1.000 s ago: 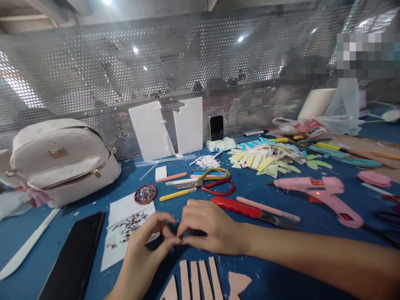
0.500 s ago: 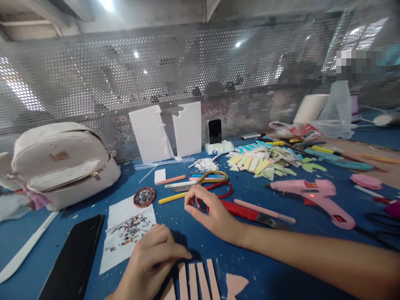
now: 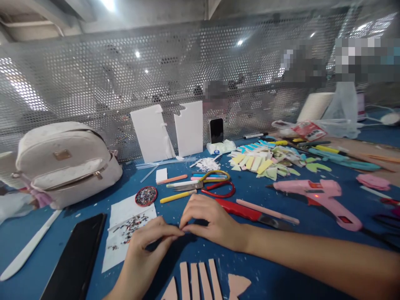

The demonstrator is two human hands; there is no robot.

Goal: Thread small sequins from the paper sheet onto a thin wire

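Note:
My left hand (image 3: 146, 250) and my right hand (image 3: 209, 221) meet fingertip to fingertip over the blue table (image 3: 275, 275), both pinched on something too small to make out. Just below them lie several pink foam strips (image 3: 196, 281). To the left is a white paper with loose sequins (image 3: 126, 233) and a round dish of sequins (image 3: 146, 196). A red-handled knife (image 3: 250, 213) lies right behind my right hand.
A pink glue gun (image 3: 315, 196) lies at right, scissors (image 3: 212, 185) and coloured sticks in the middle, foam scraps (image 3: 265, 160) behind. A black phone (image 3: 75, 258) is at front left, a white backpack (image 3: 65, 160) at left, white boards (image 3: 168, 131) against the mesh wall.
Half a second ago my right hand was lifted toward the scissors and my left rested on the strips; both have come back together, fingertips touching.

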